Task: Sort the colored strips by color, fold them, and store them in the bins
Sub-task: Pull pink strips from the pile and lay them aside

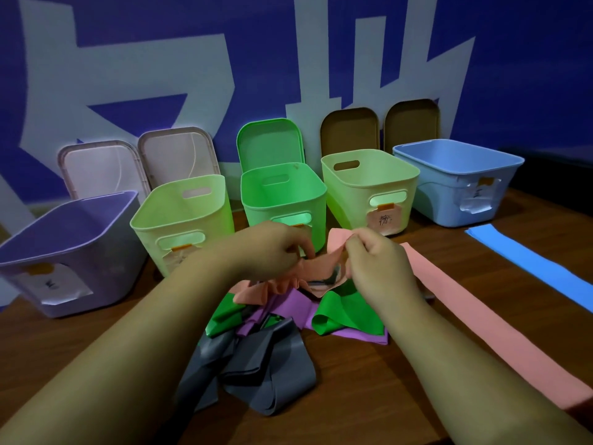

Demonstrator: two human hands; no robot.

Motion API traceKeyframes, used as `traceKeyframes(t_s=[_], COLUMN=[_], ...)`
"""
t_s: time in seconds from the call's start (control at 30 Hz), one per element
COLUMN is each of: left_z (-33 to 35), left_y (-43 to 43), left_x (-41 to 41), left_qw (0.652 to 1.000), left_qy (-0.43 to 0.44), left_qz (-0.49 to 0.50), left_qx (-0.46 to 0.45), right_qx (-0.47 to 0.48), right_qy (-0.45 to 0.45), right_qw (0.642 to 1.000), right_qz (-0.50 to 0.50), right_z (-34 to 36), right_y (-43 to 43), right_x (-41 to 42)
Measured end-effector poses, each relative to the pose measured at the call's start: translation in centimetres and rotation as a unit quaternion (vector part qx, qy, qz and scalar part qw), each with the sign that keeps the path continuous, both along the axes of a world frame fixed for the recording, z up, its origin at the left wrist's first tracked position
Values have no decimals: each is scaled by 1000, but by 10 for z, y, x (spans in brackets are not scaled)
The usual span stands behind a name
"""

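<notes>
A crumpled pink strip [316,268] is held above a tangled pile on the wooden table. My left hand [272,248] pinches its left part and my right hand [375,261] pinches its upper end. Below lie green strips [346,313], a purple strip [353,335] and grey strips [256,374]. A long pink strip [500,322] lies flat to the right, with a blue strip [539,264] beyond it. Behind stand a purple bin [64,248], a light green bin [179,220], a green bin [282,194], another light green bin [369,184] and a blue bin [459,178].
Lids lean on the blue and white wall behind the bins: two pale ones [99,168], a green one [269,142] and two brown ones [349,130]. Paper labels hang on the bins' fronts. The table's dark far edge [552,181] shows at the right.
</notes>
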State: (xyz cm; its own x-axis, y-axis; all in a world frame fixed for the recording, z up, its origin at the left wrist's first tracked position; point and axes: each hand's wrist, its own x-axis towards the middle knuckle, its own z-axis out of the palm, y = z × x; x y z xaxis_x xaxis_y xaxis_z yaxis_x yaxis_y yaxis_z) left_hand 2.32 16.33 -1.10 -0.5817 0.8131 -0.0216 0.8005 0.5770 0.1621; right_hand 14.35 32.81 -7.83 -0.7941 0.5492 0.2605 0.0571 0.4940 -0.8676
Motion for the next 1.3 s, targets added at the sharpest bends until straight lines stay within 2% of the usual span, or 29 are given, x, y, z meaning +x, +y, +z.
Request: traceKeyframes(t_s=[0.2, 0.33, 0.57, 0.9, 1.13, 1.3], left_z=[11, 9, 0, 30, 53, 74], left_y=[-1, -3, -9, -15, -15, -8], left_x=[-1, 1, -3, 0, 10, 17], left_qw=[997, 994, 986, 987, 966, 948], left_qy=[-55, -27, 22, 122, 127, 175], left_qz=[-43, -88, -162, -80, -23, -35], left_qx=[-28, -51, -12, 73, 224, 263], right_qx=[12, 4, 1, 5, -18, 5], right_qy=[-20, -30, -46, -49, -27, -17], right_qw=[1000, 999, 999, 999, 997, 996], right_qz=[-13, -12, -10, 15, 68, 85], right_z=[-5, -6, -6, -6, -2, 0], right_y=[4, 5, 5, 4, 2, 1], right_x=[-3, -4, -4, -2, 6, 5])
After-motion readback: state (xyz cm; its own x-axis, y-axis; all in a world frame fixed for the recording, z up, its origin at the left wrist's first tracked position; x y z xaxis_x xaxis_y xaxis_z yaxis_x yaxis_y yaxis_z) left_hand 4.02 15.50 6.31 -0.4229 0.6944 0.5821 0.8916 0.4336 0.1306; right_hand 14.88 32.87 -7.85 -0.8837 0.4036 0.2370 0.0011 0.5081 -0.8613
